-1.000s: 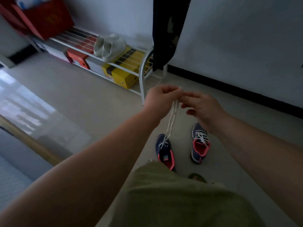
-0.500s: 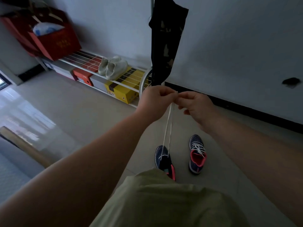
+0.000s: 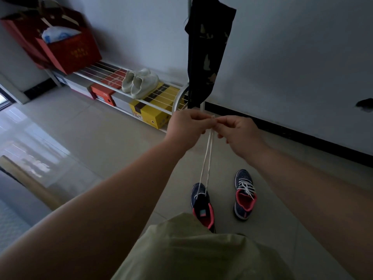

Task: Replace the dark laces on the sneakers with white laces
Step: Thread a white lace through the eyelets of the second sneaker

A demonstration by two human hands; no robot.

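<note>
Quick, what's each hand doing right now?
Left hand: pinches the white lace ends.
Right hand: pinches the same lace ends.

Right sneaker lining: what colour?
Coral pink, round the collar and inside of the right sneaker, against a dark navy knit upper. Head view, the only one.

Left sneaker (image 3: 201,207): heel hidden behind the green garment (image 3: 193,249). White lace (image 3: 207,156): tips concealed within the pinching hands; lacing on that sneaker too small to tell.
</note>
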